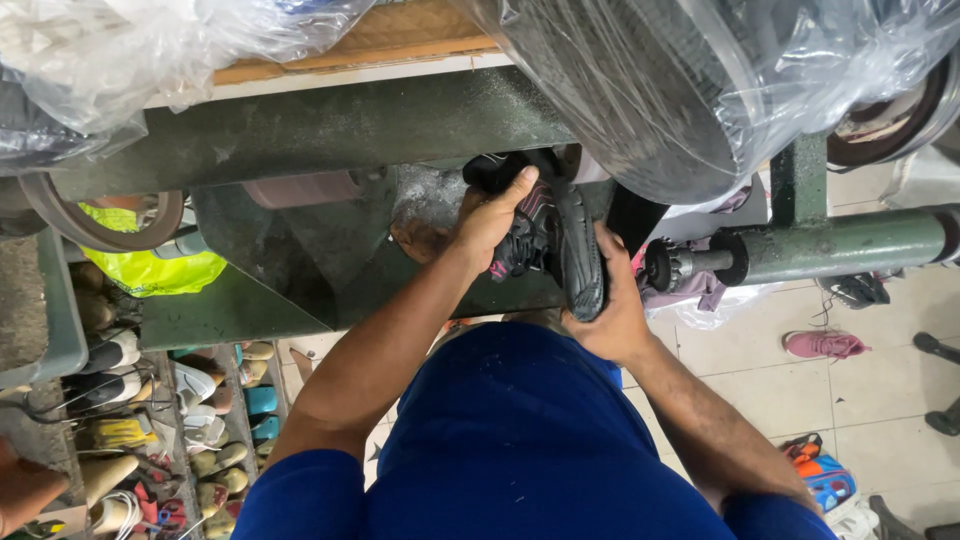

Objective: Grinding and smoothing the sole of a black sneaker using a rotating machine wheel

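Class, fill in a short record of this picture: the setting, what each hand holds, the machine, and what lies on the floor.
Setting: shoe repair workshop
Left hand: grips upper of black sneaker
Right hand: holds the sneaker's sole side
Machine: green grinding machine, part wrapped in plastic sheet
Floor, right: pink sneaker on tiles
Floor, left: shoe rack

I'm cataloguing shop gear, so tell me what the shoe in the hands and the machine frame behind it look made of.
Shoe: black sole looks like matte rubber, ridged at the edge; upper seems synthetic fabric with pink trim. Machine frame: apparently painted metal, green, worn and dusty. Left hand and right hand grip the shoe.
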